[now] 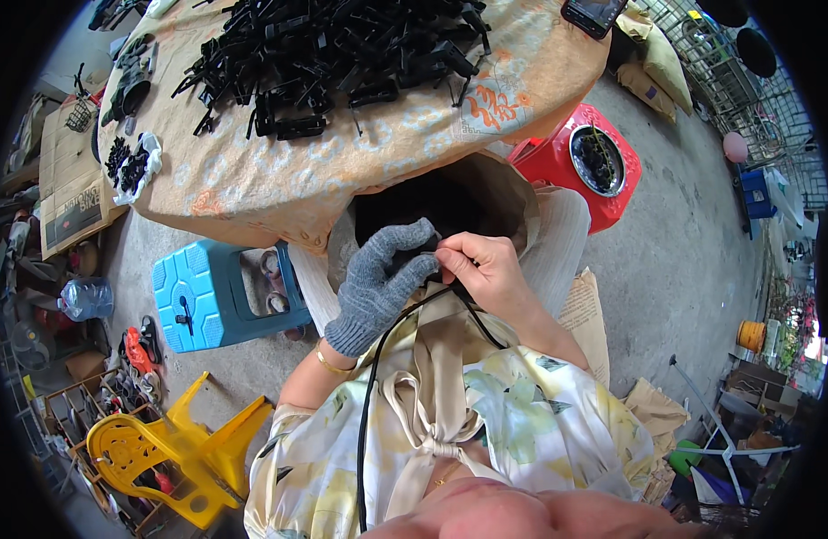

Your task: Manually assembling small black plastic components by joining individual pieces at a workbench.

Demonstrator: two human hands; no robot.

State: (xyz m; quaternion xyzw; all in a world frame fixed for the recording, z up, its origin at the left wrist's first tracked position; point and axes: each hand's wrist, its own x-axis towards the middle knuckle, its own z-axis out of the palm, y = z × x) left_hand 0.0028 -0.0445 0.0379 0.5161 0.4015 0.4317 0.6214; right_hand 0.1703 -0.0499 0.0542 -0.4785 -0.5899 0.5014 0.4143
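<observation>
- At the centre of the frame, over the dark mouth of an open sack (527, 199), both hands are brought together, fingertips nearly meeting.
- The left hand (387, 269) is covered by a grey knitted glove (353, 325); its thumb and forefinger are bent towards the other hand, but whether anything is gripped between them cannot be told.
- The bare right hand (487, 269) is held with thumb and forefinger pinched; a small dark piece (437, 242) seems to be caught at their tips, though its form is too small to be made out.
- Across the top of the frame, a heap of black plastic parts (333, 58) is spread on a patterned tablecloth (279, 184).
- At the table's left edge, smaller black pieces (133, 169) are gathered in and beside a white plastic bag (150, 146).
- Right of the sack, a round metal dish (619, 181) is set on a red stool (631, 168).
- Left of centre, a blue plastic stool (191, 274) is seen; below it, a yellow plastic chair (185, 449).
</observation>
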